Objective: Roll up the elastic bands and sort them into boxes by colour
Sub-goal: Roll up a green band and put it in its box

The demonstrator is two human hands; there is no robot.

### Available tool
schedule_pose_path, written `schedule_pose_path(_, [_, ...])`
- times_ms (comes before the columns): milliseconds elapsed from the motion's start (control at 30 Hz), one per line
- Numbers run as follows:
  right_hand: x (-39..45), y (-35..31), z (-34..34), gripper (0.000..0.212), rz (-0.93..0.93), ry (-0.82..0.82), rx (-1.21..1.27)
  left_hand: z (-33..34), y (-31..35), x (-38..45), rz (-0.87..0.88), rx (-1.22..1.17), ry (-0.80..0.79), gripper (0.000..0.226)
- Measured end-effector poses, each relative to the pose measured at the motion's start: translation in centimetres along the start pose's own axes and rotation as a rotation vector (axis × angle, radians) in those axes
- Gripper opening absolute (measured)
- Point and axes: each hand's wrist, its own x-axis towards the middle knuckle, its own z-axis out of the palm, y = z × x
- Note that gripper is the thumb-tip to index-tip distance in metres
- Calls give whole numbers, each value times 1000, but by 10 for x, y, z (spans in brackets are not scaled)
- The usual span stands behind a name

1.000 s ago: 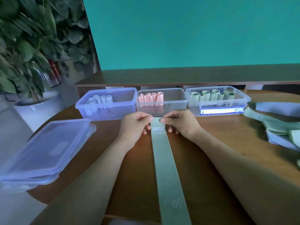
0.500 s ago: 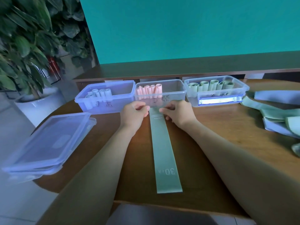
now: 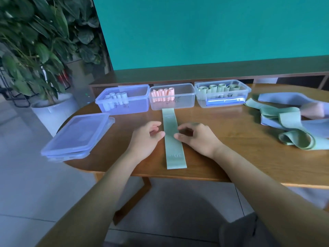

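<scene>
Wooden table (image 3: 231, 129), flat green band (image 3: 173, 139) between both hands' fingers (image 3: 161, 134)

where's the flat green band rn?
Head view, centre of the table: the flat green band lies lengthwise between the left hand and right hand, far end at the pink-roll box.

Our arms and clothing

Our left hand (image 3: 145, 139) and right hand (image 3: 197, 139) were bare, forearms unsleeved; we wore dark grey trousers (image 3: 249, 232).
</scene>
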Motion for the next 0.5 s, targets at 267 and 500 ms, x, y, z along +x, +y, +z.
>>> schedule_pose_path(267, [-63,-7,-10,16,-175,-131,253,-18,11,-67,131,-290,-167,18])
schedule_pose_path(500, [-64,-5,-9,14,-270,-189,149,-20,15,-77,271,-14,-219,11])
